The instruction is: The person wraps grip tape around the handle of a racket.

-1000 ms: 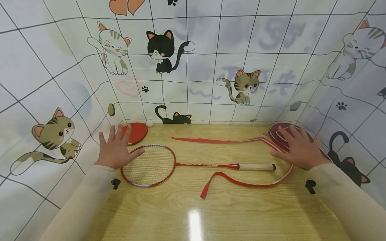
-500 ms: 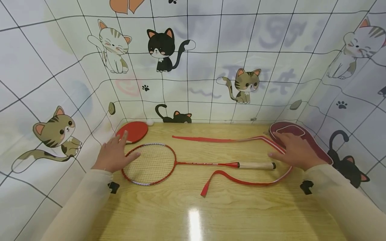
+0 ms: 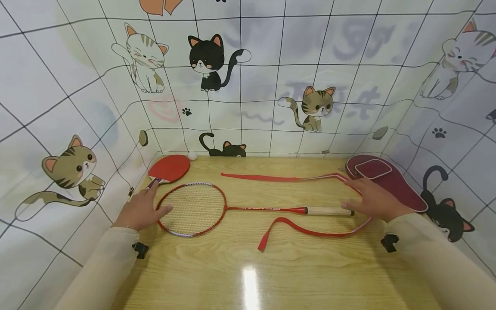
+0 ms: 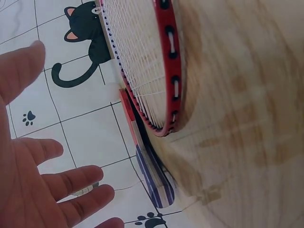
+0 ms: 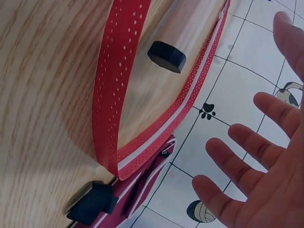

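Observation:
My left hand (image 3: 137, 210) hovers with spread fingers beside the badminton racket (image 3: 191, 209), whose strung head lies at left and pale handle points right. Past its fingertips is a red table tennis bat (image 3: 170, 168) with a striped handle (image 4: 154, 183). In the left wrist view the palm holds nothing. My right hand (image 3: 376, 200), fingers extended and holding nothing, is over the red strip (image 3: 317, 234) near the maroon paddle case (image 3: 399, 185). The right wrist view shows the perforated red strip (image 5: 114, 85) bent beside the racket's handle end (image 5: 166, 56).
A small white ball (image 3: 192, 156) sits by the bat against the back wall. White cloth printed with cats (image 3: 259, 86) encloses the wooden table (image 3: 209, 267) at the back and both sides. A bright reflection lies on the front of the tabletop.
Both hands have drawn back toward the body and lowered, the left also shifting left. More of the bat, its handle and the maroon case now shows. The objects have stayed in place.

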Available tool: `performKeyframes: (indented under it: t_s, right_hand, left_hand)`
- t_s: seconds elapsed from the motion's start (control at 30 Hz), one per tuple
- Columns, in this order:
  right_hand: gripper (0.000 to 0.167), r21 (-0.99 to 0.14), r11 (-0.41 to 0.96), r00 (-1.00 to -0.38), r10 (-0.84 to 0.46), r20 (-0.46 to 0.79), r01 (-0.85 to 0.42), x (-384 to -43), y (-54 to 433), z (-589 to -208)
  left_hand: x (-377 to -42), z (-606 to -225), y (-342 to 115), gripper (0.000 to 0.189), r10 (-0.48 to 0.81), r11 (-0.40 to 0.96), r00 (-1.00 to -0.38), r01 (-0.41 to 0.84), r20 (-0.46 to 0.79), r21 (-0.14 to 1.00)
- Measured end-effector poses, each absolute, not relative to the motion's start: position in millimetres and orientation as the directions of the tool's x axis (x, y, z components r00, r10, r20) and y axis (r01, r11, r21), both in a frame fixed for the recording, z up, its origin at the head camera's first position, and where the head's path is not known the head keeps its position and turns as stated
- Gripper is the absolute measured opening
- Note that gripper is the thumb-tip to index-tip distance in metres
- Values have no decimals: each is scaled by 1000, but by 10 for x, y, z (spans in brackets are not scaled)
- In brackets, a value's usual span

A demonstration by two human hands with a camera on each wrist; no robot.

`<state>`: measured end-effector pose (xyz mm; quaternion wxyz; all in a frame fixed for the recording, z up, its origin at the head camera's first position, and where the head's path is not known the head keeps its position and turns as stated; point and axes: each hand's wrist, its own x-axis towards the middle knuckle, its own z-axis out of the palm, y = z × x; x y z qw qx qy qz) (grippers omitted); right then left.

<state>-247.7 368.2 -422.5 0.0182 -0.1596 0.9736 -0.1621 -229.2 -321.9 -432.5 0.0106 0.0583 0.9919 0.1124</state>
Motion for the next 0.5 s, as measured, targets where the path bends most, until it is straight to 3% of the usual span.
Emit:
performKeyframes:
  t_s: [0.3, 0.5]
  right_hand:
    - [86, -347, 885, -937, -347, -44, -311, -2465, 3651, -4292]
    - [74, -360, 877, -925, -370, -83, -319, -2457, 3647, -4351]
  left_hand:
    - [-2326, -4418, -3317, 105, 134, 951, -988, 106, -77, 289]
    - [-2361, -4485, -3370, 105, 155, 937, -980, 105, -128, 333]
